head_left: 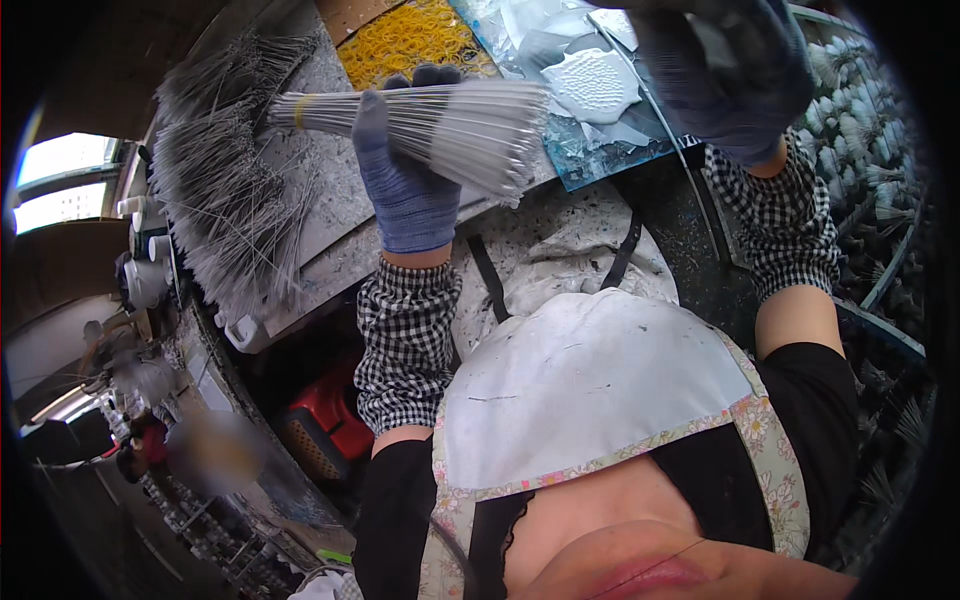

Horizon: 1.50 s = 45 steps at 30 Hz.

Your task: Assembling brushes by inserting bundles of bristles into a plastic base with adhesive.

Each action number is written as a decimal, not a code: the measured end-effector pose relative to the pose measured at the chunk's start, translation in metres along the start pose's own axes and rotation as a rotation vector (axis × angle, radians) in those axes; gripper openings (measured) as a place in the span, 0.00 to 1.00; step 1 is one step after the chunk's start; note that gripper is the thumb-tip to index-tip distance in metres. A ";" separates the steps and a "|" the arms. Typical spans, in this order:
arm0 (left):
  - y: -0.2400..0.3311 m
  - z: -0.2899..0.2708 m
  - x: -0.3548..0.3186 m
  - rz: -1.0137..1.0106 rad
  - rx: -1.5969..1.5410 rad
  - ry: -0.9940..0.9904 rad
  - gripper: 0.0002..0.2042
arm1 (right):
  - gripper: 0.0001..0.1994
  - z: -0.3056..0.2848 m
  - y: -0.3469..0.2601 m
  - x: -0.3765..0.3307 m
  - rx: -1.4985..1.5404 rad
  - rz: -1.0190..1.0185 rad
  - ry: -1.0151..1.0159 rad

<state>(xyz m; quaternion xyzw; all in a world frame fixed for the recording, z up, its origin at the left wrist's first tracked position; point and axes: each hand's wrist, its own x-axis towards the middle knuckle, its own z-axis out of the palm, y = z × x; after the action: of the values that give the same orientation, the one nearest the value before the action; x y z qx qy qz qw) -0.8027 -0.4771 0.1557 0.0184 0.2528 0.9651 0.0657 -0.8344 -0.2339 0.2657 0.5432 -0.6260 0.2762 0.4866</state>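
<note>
My left hand [408, 195], in a blue-grey knit glove, is closed around a bundle of thin wire-stemmed brushes [480, 125]. The bundle lies nearly level, its pale bristled ends fanned to the right. A yellow rubber band [302, 110] circles the narrow left end. At the upper right, my gloved right hand [725, 85] is smeared by motion and partly cut off by the frame, so its fingers cannot be read. Close to it, a white dimpled patch of paste [592, 85] sits on a blue-edged glass sheet [590, 170].
A large heap of loose wire brushes [215, 180] covers the left of the worktable [325, 185]. Yellow rubber bands [410, 45] lie in a pile at the back. Racks of pale brush heads [870, 150] stand at right. A red stool [338, 415] is below the table.
</note>
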 end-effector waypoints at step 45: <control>0.003 -0.071 -0.028 -0.094 0.385 0.227 0.25 | 0.10 0.068 -0.053 -0.090 0.912 1.361 -0.080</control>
<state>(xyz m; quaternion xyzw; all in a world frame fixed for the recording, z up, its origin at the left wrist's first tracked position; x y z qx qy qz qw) -0.7801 -0.5185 0.0951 -0.0900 0.4384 0.8909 0.0773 -0.8104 -0.2700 0.1493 0.1986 -0.6617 0.7187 -0.0787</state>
